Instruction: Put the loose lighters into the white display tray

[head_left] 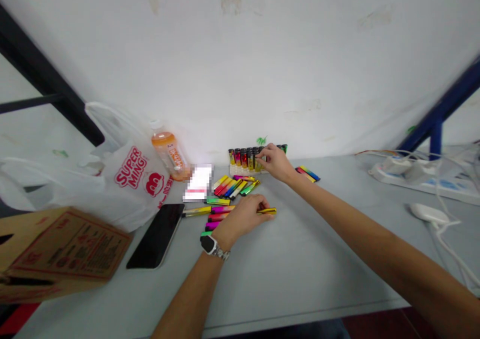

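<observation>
My left hand (243, 217), with a watch on the wrist, rests on the grey table (300, 269), fingers closed on a gold lighter (267, 210). More colourful lighters (219, 210) lie under and beside it. Further back my right hand (275, 161) reaches to a white tray of upright lighters (245, 160) by the wall, its fingertips pinched on a lighter (258, 160) in the row. A loose pile of lighters (234, 185) lies in front of the tray. Two more lighters (308, 173) lie to the right of my right hand.
A black phone (156, 235) lies at the left, beside a white plastic bag (127, 179), an orange drink bottle (169, 151) and a cardboard box (56, 249). A white power strip (420, 179) with cables and a white mouse (427, 212) sit at the right.
</observation>
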A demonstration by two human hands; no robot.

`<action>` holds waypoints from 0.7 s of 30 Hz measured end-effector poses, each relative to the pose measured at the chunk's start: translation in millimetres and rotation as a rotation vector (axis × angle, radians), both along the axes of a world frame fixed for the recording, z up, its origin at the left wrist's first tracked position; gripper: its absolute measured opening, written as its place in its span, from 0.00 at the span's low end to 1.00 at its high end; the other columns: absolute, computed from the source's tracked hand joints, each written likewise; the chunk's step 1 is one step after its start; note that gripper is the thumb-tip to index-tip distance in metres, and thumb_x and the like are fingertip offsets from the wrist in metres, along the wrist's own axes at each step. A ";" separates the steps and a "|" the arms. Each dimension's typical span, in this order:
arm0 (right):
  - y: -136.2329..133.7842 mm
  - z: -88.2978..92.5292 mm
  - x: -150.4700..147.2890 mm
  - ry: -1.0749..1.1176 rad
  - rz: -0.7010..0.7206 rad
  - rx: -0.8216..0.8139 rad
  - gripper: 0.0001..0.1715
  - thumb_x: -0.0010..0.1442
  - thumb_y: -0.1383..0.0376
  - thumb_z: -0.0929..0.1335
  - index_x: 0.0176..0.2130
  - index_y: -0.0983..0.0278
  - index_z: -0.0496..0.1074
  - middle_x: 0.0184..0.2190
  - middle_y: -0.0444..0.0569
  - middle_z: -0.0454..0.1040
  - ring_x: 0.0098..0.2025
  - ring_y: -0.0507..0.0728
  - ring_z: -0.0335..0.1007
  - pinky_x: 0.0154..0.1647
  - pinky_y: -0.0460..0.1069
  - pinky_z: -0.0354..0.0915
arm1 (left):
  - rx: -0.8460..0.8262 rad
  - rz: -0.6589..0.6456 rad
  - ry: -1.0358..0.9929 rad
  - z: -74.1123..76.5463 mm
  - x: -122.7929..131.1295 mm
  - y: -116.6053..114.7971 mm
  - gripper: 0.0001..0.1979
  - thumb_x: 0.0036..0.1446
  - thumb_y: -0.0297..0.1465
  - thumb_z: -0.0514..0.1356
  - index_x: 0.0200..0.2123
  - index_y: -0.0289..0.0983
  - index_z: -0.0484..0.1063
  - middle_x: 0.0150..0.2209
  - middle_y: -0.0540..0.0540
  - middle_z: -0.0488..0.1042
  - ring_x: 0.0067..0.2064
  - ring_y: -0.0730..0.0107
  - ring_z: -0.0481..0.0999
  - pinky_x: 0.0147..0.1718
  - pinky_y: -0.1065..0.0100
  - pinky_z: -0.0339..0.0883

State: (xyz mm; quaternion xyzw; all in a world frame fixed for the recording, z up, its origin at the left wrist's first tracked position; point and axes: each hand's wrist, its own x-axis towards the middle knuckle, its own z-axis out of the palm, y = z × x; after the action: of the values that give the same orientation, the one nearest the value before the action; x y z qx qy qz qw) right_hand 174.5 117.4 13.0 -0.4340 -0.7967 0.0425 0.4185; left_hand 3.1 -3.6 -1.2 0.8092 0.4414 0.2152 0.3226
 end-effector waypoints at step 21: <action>-103.4 -26.5 -6.0 0.704 0.168 -0.657 0.29 0.66 0.42 0.56 0.39 0.61 0.68 0.30 0.46 0.72 0.33 0.55 0.69 0.27 0.47 0.62 | 0.154 0.330 -0.531 3.3 11.3 9.0 0.14 0.59 0.41 0.62 0.42 0.37 0.69 0.34 0.46 0.81 0.38 0.64 0.81 0.40 0.66 0.72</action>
State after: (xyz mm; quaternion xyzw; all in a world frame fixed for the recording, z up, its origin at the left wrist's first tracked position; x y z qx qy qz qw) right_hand 168.5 14.0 -13.5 -0.4364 -0.5837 0.4693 0.4986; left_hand 14.4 5.4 2.1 0.6645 0.4494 0.5009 0.3249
